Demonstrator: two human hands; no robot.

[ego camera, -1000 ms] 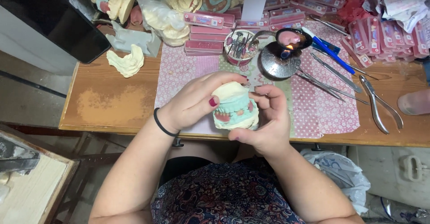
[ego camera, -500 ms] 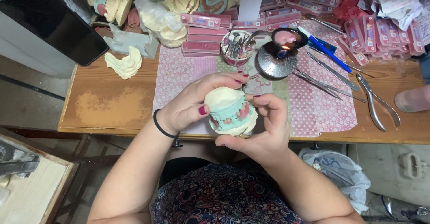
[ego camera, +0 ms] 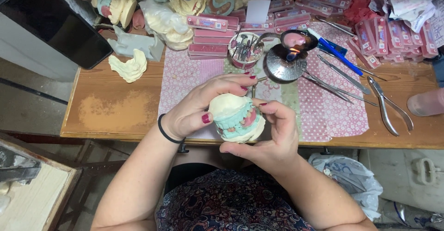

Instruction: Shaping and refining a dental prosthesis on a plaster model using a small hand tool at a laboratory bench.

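Note:
A pair of cream plaster dental casts [ego camera: 237, 118] with teal wax and pink gums is held above the near edge of the wooden table [ego camera: 111, 115]. My left hand [ego camera: 200, 107] wraps over the top and left side of the casts. From below and on the right, my right hand [ego camera: 270, 136] cups them, and it also pinches a thin metal tool [ego camera: 254, 88] that sticks up behind the casts. A black band circles my left wrist.
A lit burner [ego camera: 287, 62] with a spoon of pink wax [ego camera: 296, 40] burns just beyond the hands. Pliers [ego camera: 387, 105] and metal instruments [ego camera: 340, 76] lie right. A cup of burs [ego camera: 245, 51], pink boxes [ego camera: 210, 37], loose plaster casts [ego camera: 129, 67] and a dark tablet [ego camera: 51, 23] sit behind.
Both hands have turned the casts and shifted them slightly, so the teal and pink tooth side now faces right. The hands sit a little closer to the table edge.

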